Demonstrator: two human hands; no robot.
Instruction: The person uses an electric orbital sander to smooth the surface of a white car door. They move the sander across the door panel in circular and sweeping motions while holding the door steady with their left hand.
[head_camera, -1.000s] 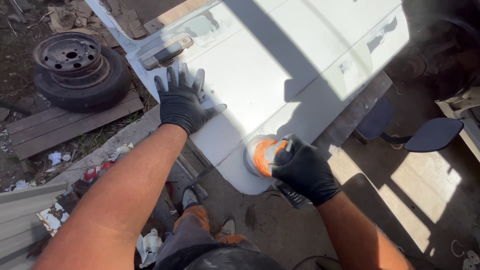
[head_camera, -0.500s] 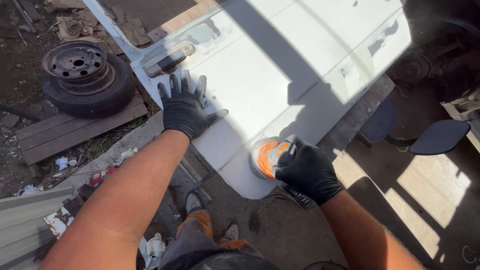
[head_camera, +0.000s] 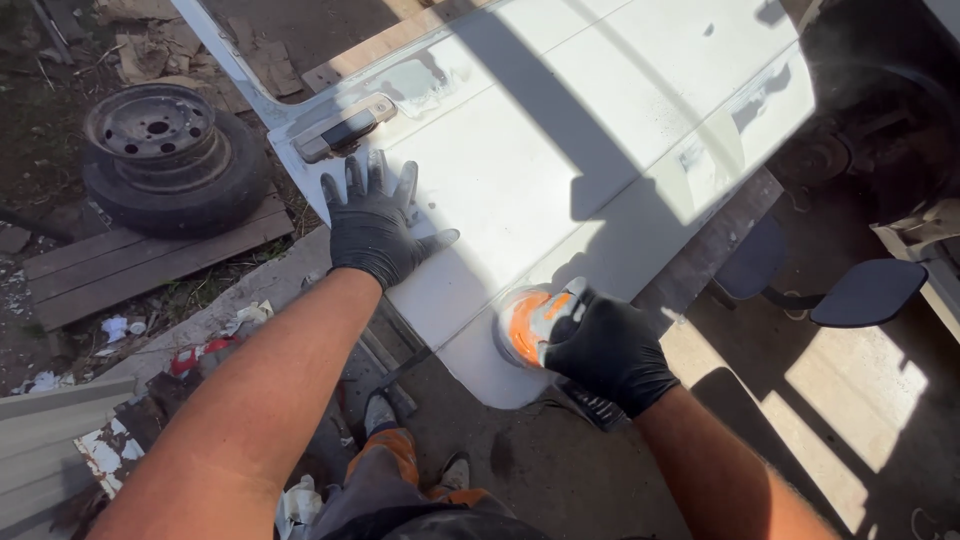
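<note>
A white car door panel (head_camera: 560, 130) lies flat in front of me, with a handle recess (head_camera: 345, 126) near its far left corner. My left hand (head_camera: 377, 228), in a black glove, is spread flat on the panel just below that handle. My right hand (head_camera: 610, 350), also gloved in black, grips an orange and grey power sander (head_camera: 532, 324) whose round pad rests on the panel's near lower corner. The sander's body is mostly hidden under the glove.
A wheel with a tyre (head_camera: 165, 155) sits on wooden planks (head_camera: 150, 260) at the left. Litter and scraps lie on the ground by my orange trousers (head_camera: 395, 470). A dark stool (head_camera: 865, 290) and vehicle wheel arch (head_camera: 880, 120) stand at the right.
Both hands keep their places on the door panel and sander. The view has shifted slightly, with the sander edging a little along the panel's lower corner.
</note>
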